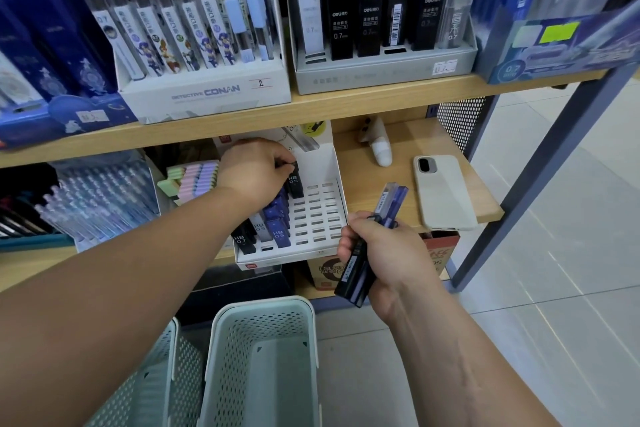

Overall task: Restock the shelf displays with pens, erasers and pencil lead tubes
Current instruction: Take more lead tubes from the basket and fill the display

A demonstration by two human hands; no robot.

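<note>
Placement of one tube is the step in hand, I think. The left hand (258, 168) pinches the top of a black lead tube (295, 183) with curled fingertips, at the back row of the white slotted display (320, 218) on the lower shelf. The tube stands almost upright and its foot seems to be in a slot, though the hand hides its top. To do this well, the tube should go straight down until it sits level with the blue tubes (277, 215) in front of it, label facing out, before the fingers let go. The right hand (381, 253) clasps a bundle of spare tubes (356, 272) just in front of the display. It is better to hold them firmly, so none slips. Many slots on the right side are free, so much restocking remains.
</note>
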